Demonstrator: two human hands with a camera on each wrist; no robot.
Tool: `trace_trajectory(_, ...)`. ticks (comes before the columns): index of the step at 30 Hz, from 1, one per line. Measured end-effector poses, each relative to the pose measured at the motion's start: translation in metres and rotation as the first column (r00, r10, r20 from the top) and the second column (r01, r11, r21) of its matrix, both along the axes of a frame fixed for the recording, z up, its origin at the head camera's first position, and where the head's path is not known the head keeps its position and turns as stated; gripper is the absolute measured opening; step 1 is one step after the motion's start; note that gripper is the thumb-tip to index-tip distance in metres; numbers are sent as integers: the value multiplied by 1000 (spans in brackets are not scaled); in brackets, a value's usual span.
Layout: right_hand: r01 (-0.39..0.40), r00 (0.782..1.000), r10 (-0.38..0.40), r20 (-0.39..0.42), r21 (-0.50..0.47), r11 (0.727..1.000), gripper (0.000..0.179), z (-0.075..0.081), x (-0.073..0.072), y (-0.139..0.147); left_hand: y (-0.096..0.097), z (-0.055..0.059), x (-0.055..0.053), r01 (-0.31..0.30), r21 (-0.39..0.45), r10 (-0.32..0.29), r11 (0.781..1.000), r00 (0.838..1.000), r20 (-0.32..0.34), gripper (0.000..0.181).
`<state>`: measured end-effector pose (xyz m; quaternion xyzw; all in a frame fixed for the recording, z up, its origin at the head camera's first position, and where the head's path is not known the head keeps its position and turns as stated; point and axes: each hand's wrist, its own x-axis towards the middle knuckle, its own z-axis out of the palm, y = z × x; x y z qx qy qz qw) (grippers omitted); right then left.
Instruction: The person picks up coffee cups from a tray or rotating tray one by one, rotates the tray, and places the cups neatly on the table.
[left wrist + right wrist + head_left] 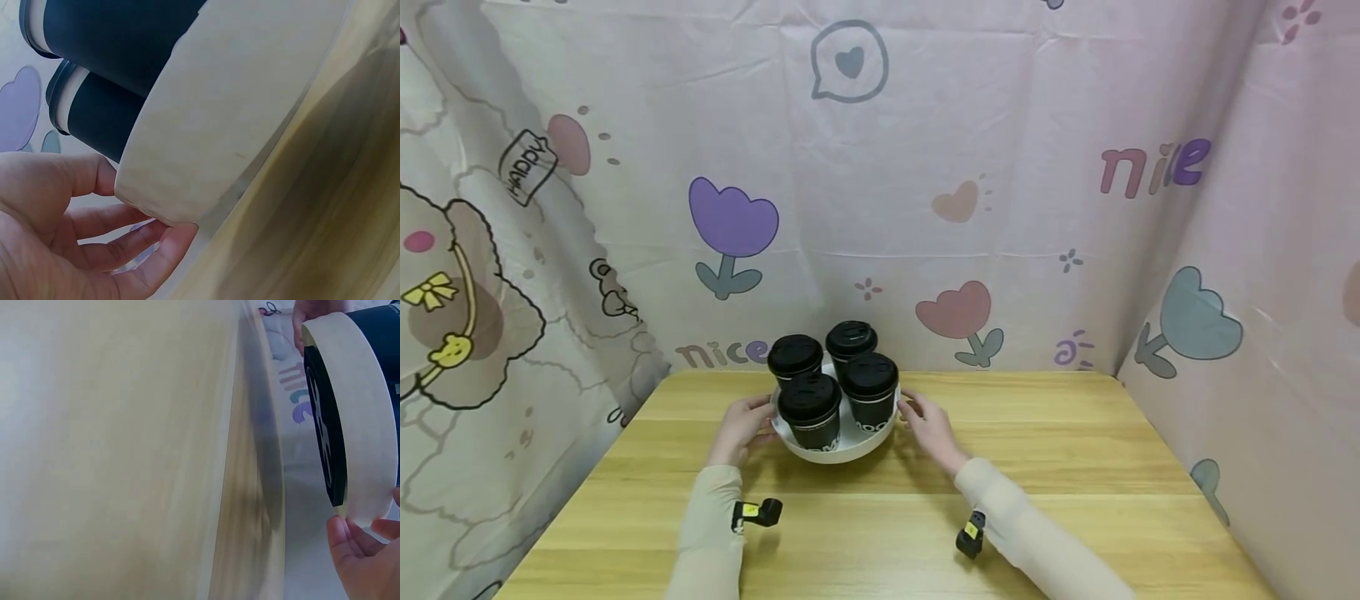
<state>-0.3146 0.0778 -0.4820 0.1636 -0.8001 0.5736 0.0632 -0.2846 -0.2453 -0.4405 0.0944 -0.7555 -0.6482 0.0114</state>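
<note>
A round white tray (829, 456) carries several black paper cups (871, 398) with black lids, grouped close together. My left hand (742, 427) grips the tray's left edge, thumb on the rim and fingers curled under it in the left wrist view. On the opposite edge, my right hand (931, 427) pinches the tray between thumb and fingers. The right wrist view shows the tray raised off the tabletop, with a flat black piece (324, 425) bearing white marks along its underside. White lettering shows on the front cups.
The wooden table (1045, 467) reaches back to a printed curtain (865, 167) close behind the tray. More curtain hangs at the left and right sides. Small black cameras (972, 535) are strapped to both sleeved wrists.
</note>
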Motion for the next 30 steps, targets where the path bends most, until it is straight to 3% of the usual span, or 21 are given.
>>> trace_trajectory(9, 74, 997, -75, -7, -63, 995, 38, 0, 12, 38, 39, -3, -10, 43, 17, -42, 999, 999, -22, 51)
trace_trajectory(20, 191, 976, -184, 117, -50, 980, 41, -3, 35, 82, 84, -17, -14, 97, 22, -96, 995, 994, -48, 42)
trace_trajectory(30, 170, 967, -150, 206, -82, 982, 44, -8, 57, 108, 106, -23, -10, 148, -21, -149, 989, 988, -36, 42)
